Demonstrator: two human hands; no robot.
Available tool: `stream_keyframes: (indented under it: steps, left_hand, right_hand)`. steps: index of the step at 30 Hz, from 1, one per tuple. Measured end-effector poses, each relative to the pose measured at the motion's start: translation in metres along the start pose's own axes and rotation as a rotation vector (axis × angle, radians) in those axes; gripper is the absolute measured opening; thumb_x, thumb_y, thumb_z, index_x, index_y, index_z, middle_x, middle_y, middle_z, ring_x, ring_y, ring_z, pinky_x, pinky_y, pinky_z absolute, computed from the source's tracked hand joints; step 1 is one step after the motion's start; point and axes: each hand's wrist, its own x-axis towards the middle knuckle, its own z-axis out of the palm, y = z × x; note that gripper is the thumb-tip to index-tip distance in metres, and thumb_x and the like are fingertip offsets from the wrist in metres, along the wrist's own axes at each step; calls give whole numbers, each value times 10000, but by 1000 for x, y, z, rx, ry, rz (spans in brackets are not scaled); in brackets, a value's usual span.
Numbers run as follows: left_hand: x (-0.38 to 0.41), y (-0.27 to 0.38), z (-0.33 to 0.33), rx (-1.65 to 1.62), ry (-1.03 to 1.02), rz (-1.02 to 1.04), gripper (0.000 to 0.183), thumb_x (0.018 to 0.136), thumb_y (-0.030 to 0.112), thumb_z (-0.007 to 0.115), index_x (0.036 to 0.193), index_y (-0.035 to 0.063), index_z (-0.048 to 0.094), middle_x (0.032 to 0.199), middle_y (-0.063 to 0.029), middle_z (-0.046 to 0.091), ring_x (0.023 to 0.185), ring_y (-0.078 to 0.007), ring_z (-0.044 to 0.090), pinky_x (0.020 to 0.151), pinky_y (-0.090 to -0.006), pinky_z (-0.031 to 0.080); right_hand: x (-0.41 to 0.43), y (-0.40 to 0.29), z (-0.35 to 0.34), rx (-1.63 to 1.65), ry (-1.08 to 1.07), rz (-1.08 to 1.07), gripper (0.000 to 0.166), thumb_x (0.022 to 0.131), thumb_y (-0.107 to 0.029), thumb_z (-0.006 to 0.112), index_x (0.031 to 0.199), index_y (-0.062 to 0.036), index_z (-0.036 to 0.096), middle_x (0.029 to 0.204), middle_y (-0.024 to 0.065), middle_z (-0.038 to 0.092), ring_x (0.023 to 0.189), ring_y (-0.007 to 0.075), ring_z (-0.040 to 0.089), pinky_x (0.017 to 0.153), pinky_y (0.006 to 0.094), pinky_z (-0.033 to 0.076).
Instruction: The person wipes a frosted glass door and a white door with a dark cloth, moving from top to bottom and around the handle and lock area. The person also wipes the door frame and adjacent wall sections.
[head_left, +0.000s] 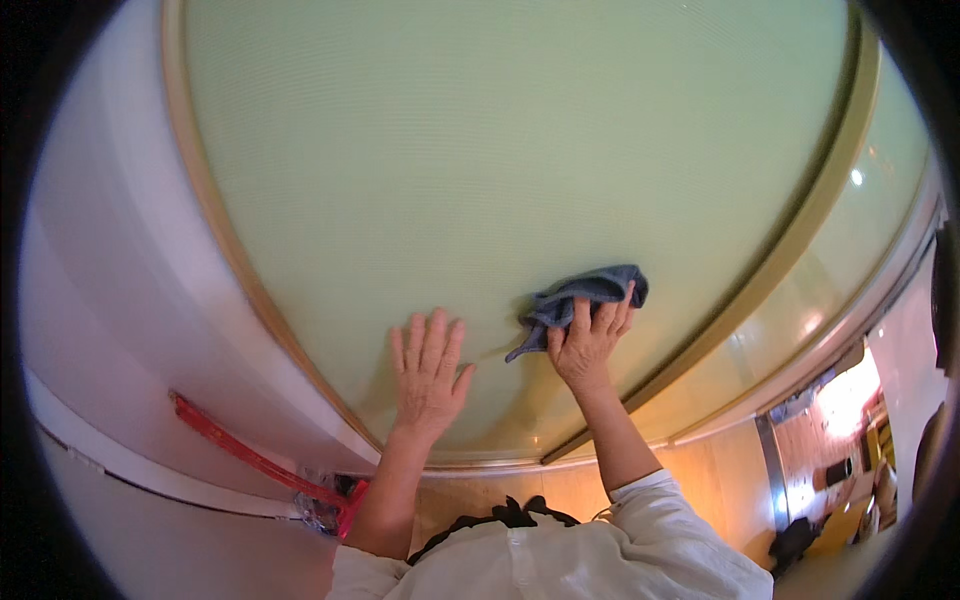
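Observation:
A large pale green door panel (480, 165) with a fine ribbed texture and gold-toned frame strips fills the view before me. My right hand (592, 349) presses a crumpled dark blue-grey cloth (574, 296) against its lower right part, fingers spread over the fabric. To the left, my left hand (429, 375) lies with its palm towards the same panel and its fingers apart, holding nothing.
A gold frame strip (787, 247) divides this panel from another glossy panel (840, 285) on the right. At left, a long red object (247, 450) stands by the white wall (135, 300). Through a doorway at lower right, a dark cylindrical container (838, 472) is visible above wooden flooring (705, 480).

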Motion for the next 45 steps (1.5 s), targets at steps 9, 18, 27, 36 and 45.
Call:
stream_keyframes:
  steps: [9,18,27,36,45]
  left_hand:
    - [38,55,10,44,307,34,821,803,331,780,1453,37,373,1549,-248,247,1425,-493,228,1145,-655,150]
    - [95,62,45,144,377,195,738,883,502,669,1413,33,457,1538,-267,297,1436,-507,201,1147,-636,138]
    - [91,51,58,243,421,228,772,909,585,577,1449,51,439,1556,-280,253,1454,-512,151,1146,-659,103]
    - [85,68,52,190,355,132,720,916,464,629,1458,37,422,1565,-279,233,1451,-519,152,1150,-656,88]
    - [56,74,60,165,214,156,706,867,361,714,1442,51,445,1574,-275,201,1459,-519,106,1119,-701,94]
  right_hand:
    - [88,36,-31,55,134,31,554,820,-365,660,1333,-164,597,1498,272,347,1400,454,322,1062,509,251]
    - [-31,67,-14,1,15,212,485,835,-418,612,1212,-114,619,1279,212,453,1363,531,295,1037,605,274]
    - [-58,86,-28,131,6,392,676,803,-274,696,1374,-13,443,1429,291,343,1366,529,264,1052,616,240]
    - [9,47,-12,169,136,438,646,815,-291,597,1368,-6,424,1452,319,283,1378,509,237,1072,605,204]
    - [-95,61,-14,115,-90,271,539,767,-319,715,1257,-131,588,1403,267,365,1372,516,278,1036,630,266]
